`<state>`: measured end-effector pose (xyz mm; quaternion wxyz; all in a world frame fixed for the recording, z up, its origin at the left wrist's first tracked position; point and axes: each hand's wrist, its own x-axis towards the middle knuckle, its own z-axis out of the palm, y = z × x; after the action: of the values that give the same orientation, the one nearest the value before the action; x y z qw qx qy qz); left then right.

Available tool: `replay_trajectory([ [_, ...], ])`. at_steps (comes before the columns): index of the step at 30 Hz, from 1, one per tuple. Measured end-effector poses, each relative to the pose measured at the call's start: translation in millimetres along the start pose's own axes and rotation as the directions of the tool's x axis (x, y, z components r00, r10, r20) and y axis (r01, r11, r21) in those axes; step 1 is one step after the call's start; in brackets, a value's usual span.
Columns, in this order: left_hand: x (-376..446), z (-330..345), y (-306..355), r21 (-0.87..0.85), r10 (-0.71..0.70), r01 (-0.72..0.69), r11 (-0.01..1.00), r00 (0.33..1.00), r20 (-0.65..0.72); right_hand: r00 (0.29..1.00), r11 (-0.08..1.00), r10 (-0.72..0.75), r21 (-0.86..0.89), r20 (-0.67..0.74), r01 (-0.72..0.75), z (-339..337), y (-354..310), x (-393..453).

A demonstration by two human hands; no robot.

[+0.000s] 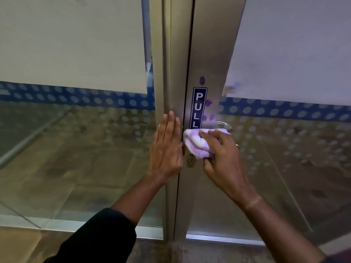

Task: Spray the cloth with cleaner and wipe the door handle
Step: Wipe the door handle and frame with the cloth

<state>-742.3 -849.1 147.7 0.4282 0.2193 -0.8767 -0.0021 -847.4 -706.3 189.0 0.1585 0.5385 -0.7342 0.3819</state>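
A bunched purple-and-white cloth (195,144) is pressed against the metal door frame, gripped by my right hand (221,154). The silver lever door handle (221,123) shows just above the cloth and hand, mostly covered by them. My left hand (167,147) lies flat with fingers together on the left metal post, holding nothing. A blue "PULL" sticker (198,108) runs down the frame above the cloth. A keyhole (190,161) sits below the cloth. No spray bottle is in view.
Two glass doors meet at a dark vertical seam (187,82). Frosted panels and a blue dotted band (76,95) cross the glass. Purple smudges (202,80) mark the frame near the sticker. The metal bottom rail (218,239) runs along the floor.
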Motion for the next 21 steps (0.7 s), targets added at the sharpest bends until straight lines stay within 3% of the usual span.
replay_trajectory([
  [7,6.1,19.6,-18.6,0.018,0.073,-0.074,0.997,0.997,0.034,0.979,0.933,0.029,-0.357,0.204,0.047,19.9,-4.6,-0.5],
  [10,6.1,26.6,-26.8,0.092,0.122,-0.124,0.988,0.992,0.029,0.951,0.931,0.083,-0.363,0.296,0.031,19.8,-7.0,-3.5],
  [15,9.5,39.5,-39.2,0.171,0.186,-0.177,0.969,0.982,-0.042,0.967,0.930,0.158,-0.359,0.201,-0.077,25.8,-12.7,5.5],
  [21,15.2,51.5,-46.4,0.168,0.238,-0.208,0.963,0.954,-0.183,0.989,0.861,0.018,-0.505,0.147,0.060,46.4,5.9,-2.9],
])
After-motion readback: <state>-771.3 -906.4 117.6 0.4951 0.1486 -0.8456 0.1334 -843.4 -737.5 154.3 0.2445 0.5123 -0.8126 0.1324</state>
